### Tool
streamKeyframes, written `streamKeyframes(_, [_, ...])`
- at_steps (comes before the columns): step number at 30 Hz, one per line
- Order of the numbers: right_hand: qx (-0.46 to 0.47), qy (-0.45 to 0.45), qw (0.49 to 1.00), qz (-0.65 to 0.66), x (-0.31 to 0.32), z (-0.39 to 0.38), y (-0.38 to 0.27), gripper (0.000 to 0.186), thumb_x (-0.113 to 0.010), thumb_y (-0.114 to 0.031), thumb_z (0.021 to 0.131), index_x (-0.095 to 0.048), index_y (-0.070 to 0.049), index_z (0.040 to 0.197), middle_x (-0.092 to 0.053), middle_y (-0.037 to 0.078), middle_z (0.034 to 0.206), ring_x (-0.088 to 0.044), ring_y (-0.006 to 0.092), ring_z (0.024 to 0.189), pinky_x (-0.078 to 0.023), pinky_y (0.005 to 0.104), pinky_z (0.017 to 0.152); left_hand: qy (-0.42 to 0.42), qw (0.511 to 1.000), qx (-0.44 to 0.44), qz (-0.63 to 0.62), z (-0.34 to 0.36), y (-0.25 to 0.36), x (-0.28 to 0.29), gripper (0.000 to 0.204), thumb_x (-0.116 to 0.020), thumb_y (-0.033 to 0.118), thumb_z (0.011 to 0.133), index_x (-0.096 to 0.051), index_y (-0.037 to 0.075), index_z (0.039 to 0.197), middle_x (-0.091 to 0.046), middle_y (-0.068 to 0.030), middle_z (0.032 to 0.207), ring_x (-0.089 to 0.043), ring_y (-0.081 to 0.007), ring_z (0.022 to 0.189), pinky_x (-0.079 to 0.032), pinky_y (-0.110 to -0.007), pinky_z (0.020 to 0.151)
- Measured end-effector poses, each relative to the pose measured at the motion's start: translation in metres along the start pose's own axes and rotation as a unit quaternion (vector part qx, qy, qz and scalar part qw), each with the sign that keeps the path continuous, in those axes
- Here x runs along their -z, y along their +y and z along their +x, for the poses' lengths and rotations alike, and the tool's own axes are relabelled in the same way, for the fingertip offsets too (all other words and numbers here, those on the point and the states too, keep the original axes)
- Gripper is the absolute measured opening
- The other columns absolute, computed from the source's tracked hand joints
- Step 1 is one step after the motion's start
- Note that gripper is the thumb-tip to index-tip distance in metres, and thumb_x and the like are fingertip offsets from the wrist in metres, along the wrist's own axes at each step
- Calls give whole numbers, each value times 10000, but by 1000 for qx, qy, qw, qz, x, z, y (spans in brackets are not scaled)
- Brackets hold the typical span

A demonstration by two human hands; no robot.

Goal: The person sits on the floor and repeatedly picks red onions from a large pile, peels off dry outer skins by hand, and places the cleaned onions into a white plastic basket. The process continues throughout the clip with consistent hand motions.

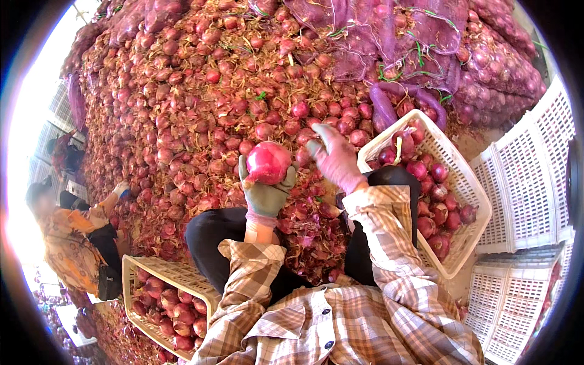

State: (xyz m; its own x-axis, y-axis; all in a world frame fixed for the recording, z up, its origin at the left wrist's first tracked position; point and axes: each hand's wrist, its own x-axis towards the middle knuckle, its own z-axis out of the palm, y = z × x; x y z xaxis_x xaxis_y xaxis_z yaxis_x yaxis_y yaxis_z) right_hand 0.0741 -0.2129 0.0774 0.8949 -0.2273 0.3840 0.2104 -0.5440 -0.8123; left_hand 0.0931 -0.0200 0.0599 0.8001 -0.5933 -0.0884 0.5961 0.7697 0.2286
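A large, shiny red onion [268, 162] rests in my left hand [266, 194], whose gloved fingers and thumb curl around it from below. My right hand [337, 159], also in a pink and grey glove, is raised to the right of that onion, fingers stretched and apart, holding nothing. Beyond both hands spreads a big heap of red onions [207, 103] mixed with dry skins. Loose peeled skins [310, 243] lie between my knees. By my right knee stands a cream plastic crate [480, 228] partly filled with red onions [441, 207].
Another crate [164, 267] of onions sits by my left knee. Stacked white crates [523, 176] stand at the right. Purple mesh sacks [499, 79] lie at the back right, some full. A co-worker [76, 237] sits at the left, one gloved hand at the heap.
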Motion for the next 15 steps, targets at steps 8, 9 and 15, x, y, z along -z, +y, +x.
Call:
streamKeyframes(8, [248, -3, 966, -69, 18, -40, -49, 862, -786, -482, 712, -446, -52, 1377, -479, 181, 1355, -446, 352, 1289, -369, 487, 1044, -44, 977, -55, 203, -6, -31, -1, 640, -452, 533, 970, -370, 126, 1457, -475, -107, 1418, -478, -273, 1277, -410, -452, 1065])
streamKeyframes(9, [231, 54, 966, -107, -3, -43, -43, 876, -784, -514, 679, -460, -60, 1355, -486, 174, 1300, -472, 359, 1220, -386, 497, 1001, 40, 945, -123, 302, -8, -27, 22, 617, -438, 507, 989, -357, 144, 1482, -468, -113, 1427, -468, -284, 1288, -408, -443, 1071])
streamKeyframes(15, [135, 154, 977, -66, 13, -55, -56, 778, -795, -469, 652, -543, -57, 1262, -521, 171, 1237, -510, 368, 1127, -423, 469, 955, -42, 835, -163, 524, 8, -31, -4, 541, -479, 331, 996, -376, 36, 1437, -487, -172, 1399, -507, -293, 1252, -440, -423, 1039])
